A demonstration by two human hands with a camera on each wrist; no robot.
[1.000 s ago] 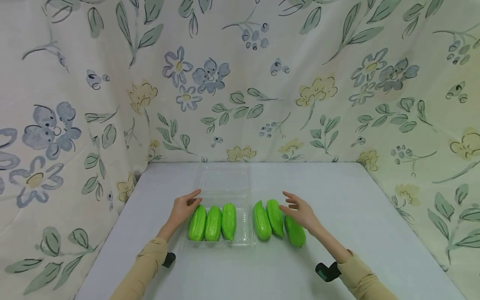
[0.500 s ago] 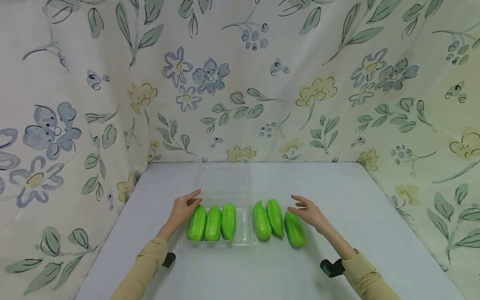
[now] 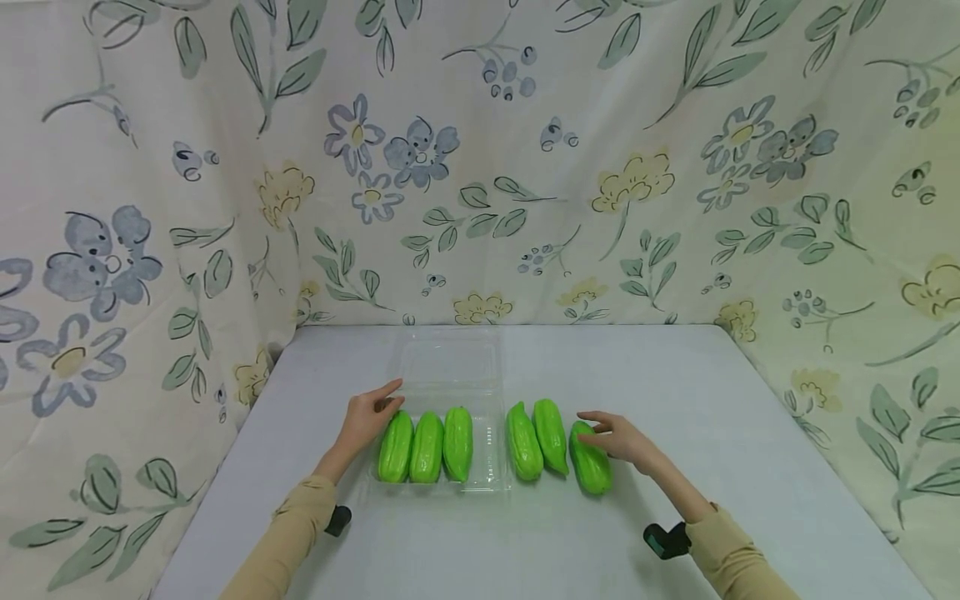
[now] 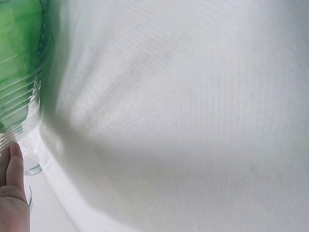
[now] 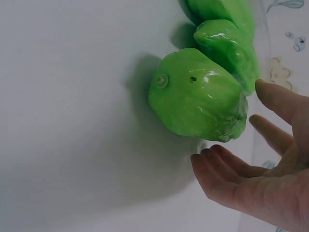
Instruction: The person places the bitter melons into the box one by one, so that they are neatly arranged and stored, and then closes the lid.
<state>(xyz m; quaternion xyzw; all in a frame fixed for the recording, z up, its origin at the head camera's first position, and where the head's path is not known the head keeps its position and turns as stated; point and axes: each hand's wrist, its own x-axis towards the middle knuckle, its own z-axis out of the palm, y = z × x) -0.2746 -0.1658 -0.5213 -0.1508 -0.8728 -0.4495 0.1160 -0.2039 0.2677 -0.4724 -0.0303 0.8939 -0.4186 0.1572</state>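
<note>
A clear plastic clamshell box point(image 3: 491, 442) lies on the table with its lid point(image 3: 450, 357) folded back. Three glossy green ridged gourds point(image 3: 427, 447) lie side by side in it. My left hand point(image 3: 365, 417) rests at the box's back left corner. In the left wrist view its straight fingers point(image 4: 16, 166) touch the ribbed plastic wall. Right of the box lie three more gourds point(image 3: 524, 446). My right hand point(image 3: 621, 439) is spread over the far end of the outermost gourd point(image 3: 595, 471). In the right wrist view the fingertips stand a little apart from that gourd point(image 5: 193, 96).
A white table point(image 3: 480, 550) carries everything. Flower-patterned cloth point(image 3: 480, 167) hangs behind it and at both sides. A dark wrist device point(image 3: 666, 542) sits under the right sleeve, another point(image 3: 339, 520) by the left sleeve.
My right hand first moved right, off the outermost gourd's top, then came down nearer over its far end. The left hand, box and gourds have stayed in place.
</note>
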